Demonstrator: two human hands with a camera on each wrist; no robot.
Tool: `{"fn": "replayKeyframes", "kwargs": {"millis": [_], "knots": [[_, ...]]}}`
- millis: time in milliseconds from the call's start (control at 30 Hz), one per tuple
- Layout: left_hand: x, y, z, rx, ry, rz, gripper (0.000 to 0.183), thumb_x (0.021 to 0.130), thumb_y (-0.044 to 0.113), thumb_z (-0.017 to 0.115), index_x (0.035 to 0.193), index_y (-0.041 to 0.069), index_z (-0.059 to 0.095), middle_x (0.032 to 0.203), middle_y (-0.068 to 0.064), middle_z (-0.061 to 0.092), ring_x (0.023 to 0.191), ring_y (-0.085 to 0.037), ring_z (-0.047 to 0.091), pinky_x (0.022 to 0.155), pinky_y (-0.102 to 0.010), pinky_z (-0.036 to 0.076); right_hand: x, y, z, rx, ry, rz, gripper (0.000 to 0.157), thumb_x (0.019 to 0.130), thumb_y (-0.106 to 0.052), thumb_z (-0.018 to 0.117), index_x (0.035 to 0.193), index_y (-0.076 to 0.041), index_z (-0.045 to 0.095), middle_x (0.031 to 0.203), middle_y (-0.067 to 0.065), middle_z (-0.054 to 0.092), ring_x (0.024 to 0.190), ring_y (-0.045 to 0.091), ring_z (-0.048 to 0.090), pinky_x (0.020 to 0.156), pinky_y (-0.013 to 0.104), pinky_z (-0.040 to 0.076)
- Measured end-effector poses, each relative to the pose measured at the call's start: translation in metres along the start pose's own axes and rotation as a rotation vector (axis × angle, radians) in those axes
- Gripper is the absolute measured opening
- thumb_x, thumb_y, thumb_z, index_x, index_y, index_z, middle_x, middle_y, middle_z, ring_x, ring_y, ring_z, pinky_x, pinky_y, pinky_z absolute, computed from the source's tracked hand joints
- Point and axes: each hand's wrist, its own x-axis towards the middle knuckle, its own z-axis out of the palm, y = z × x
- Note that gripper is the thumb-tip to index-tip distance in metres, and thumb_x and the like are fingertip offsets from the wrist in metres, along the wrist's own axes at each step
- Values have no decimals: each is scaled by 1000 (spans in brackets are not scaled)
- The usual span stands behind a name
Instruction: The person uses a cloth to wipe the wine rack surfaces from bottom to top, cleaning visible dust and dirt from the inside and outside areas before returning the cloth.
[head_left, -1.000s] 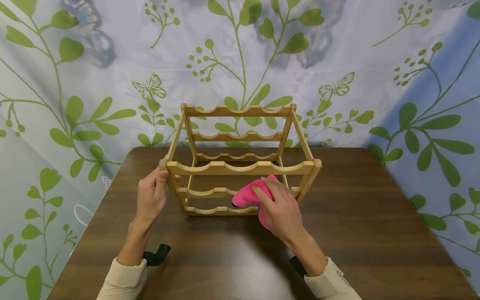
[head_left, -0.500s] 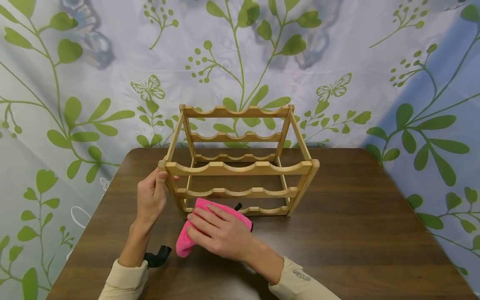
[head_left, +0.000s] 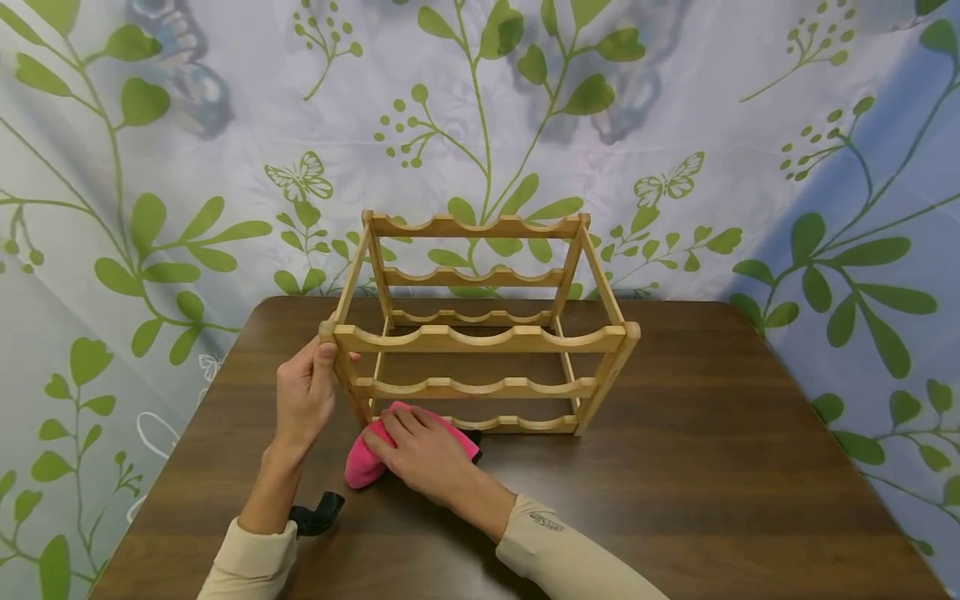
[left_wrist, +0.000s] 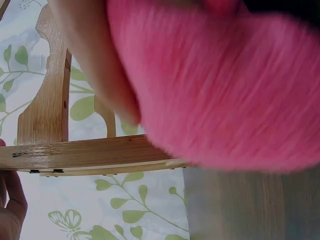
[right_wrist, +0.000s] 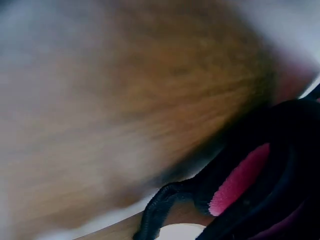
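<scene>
A light wooden wine rack [head_left: 480, 339] with scalloped bars stands upright on the table. My left hand [head_left: 303, 396] grips its front left post just under the top corner; some fingers are hidden behind the post. At the low front bar, my right hand [head_left: 427, 458] holds a pink fuzzy cloth [head_left: 365, 462] with dark edging, bunched under the fingers against the bar's left part. In the left wrist view the cloth [left_wrist: 225, 95] looms large beside the rack post [left_wrist: 85, 155]. Pink fabric [right_wrist: 242, 177] shows among black trim in the blurred right wrist view.
The brown wooden table [head_left: 720, 467] extends to both sides of the rack. Behind it hangs a white curtain [head_left: 480, 108] printed with green leaves and butterflies. A black device [head_left: 318, 514] sits by the left wrist.
My right hand has carried the cloth from inside the rack's right half leftward and down to the left part of the low front bar. The left hand keeps its grip; the rack stays put.
</scene>
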Motion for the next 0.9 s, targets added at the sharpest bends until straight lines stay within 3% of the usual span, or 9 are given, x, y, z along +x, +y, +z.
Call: {"fn": "replayKeyframes", "kwargs": {"millis": [100, 200, 300, 467, 667, 900], "knots": [[0, 1, 0, -5, -3, -5, 40, 105, 23, 46, 105, -9, 70, 77, -19, 71, 84, 0, 64, 71, -12, 48, 5, -3, 0, 34, -187, 72, 44, 102, -40, 50, 143, -22, 48, 136, 7, 57, 127, 23, 52, 103, 39, 44], [0, 1, 0, -6, -2, -3, 38, 105, 22, 47, 99, -8, 70, 77, -19, 70, 80, 0, 64, 69, -12, 49, 9, -6, 0, 85, -357, 92, 58, 101, -54, 45, 151, -25, 37, 149, 8, 46, 135, 24, 43, 108, 43, 38], [-1, 0, -1, -6, -1, 2, 38, 105, 22, 47, 101, -8, 70, 77, -20, 70, 77, -2, 64, 68, -12, 49, 13, -5, 0, 119, -434, 98, 54, 103, -48, 44, 150, -22, 37, 151, 8, 42, 137, 23, 41, 110, 44, 35], [-1, -1, -1, -8, 2, 4, 37, 105, 21, 47, 96, -7, 70, 77, -19, 70, 76, -2, 64, 66, -13, 48, 13, -1, 4, 139, -397, 134, 38, 102, -27, 52, 137, -14, 47, 141, 6, 52, 128, 17, 51, 106, 37, 41], [0, -1, 0, -8, -8, 18, 37, 105, 19, 47, 90, -5, 69, 76, -16, 70, 72, -2, 61, 63, -16, 47, 11, 1, 4, 108, -304, 159, 33, 98, -19, 61, 130, -14, 53, 132, 4, 59, 119, 16, 57, 95, 34, 49], [1, 4, -4, -11, -56, -3, 33, 105, 17, 47, 106, -7, 70, 76, -20, 69, 83, -2, 65, 72, -14, 48, -2, 6, -2, 61, -267, 140, 23, 103, -17, 52, 125, -17, 56, 120, -1, 61, 112, 15, 58, 89, 31, 49]]}}
